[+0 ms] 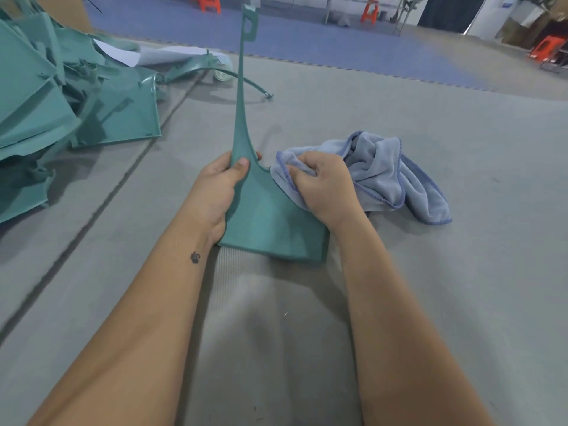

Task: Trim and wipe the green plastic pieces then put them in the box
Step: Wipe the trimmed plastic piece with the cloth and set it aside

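The grey mat (399,287) takes up nearly the whole floor around the person, and everything else sits in relation to the green piece (264,210) stood upright at its middle. Off to the left of that piece and further back lies a heap of green pieces (61,103), which looks like the supply yet to be handled; no box is in sight from here. Just right of the piece, a blue cloth (384,173) trails onto the mat. The left hand (215,192) clamps the piece at the waist where it narrows, thumb across the front. The right hand (325,182) is bunched round a wad of the cloth and presses it against the piece's right edge. The long thin neck rising from the piece seems the weak point: hard rubbing low down could flex or snap it, or the loose cloth could snag a rough edge.
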`<state>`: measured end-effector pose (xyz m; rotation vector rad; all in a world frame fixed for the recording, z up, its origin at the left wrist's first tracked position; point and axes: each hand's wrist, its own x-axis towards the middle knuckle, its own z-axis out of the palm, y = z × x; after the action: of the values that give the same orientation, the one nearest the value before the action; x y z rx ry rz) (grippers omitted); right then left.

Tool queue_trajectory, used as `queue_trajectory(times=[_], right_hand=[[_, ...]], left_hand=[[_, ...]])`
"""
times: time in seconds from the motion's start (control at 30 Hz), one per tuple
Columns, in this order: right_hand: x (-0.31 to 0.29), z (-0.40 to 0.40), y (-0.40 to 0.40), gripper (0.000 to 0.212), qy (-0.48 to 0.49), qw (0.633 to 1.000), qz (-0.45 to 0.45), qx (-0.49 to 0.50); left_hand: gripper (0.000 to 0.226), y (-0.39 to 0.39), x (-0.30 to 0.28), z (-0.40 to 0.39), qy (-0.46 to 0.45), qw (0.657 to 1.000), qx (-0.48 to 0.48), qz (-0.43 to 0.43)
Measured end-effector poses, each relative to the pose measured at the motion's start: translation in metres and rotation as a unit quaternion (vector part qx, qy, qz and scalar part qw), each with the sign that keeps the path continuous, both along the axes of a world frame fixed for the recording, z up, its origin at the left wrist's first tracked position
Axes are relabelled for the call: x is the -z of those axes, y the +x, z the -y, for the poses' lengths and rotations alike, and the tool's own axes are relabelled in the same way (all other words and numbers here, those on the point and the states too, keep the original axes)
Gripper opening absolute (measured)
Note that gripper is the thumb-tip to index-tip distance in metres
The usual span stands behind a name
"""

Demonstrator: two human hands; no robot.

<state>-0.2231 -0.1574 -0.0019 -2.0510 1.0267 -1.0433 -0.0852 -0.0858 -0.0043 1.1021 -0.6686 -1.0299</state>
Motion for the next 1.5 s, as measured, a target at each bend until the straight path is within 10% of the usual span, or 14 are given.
queue_trajectory(times=[0.37,0.57,0.73,0.97,1.2,1.37,1.43,1.5], right_hand=[[0.01,-0.009,-0.008,0.047,-0.012,0.996,0.082,0.041],[-0.001,-0.005,-0.013,0.02,0.16,0.875,0.433,0.148],[0.003,-0.013,-0.009,0.02,0.178,0.971,0.158,-0.012],[-0.001,-0.019,-0.011,0.017,0.091,0.995,0.001,-0.048],[0.011,-0.009,0.004,0.05,0.04,0.99,0.018,0.133],[0.002,-0.007,-0.005,0.032,0.309,0.854,0.401,0.117],[0.004,-0.011,-0.006,0.012,0.293,0.908,0.3,0.02],[0.012,-0.018,0.002,0.036,0.202,0.967,0.155,-0.018]], left_hand=[[0.021,0.001,-0.004,0.004,-0.004,1.0,0.022,0.004],[0.022,0.012,-0.002,0.002,-0.04,0.998,-0.034,-0.043],[0.023,0.009,0.001,0.007,-0.082,0.993,-0.083,-0.018],[0.025,0.014,0.007,0.009,-0.086,0.991,-0.103,0.0],[0.023,0.008,0.006,0.01,-0.101,0.991,-0.088,-0.003],[0.021,0.014,0.002,0.013,-0.113,0.976,-0.161,-0.09],[0.02,0.014,0.003,0.014,-0.124,0.968,-0.191,-0.11],[0.019,0.012,0.003,0.014,-0.138,0.964,-0.202,-0.104]])
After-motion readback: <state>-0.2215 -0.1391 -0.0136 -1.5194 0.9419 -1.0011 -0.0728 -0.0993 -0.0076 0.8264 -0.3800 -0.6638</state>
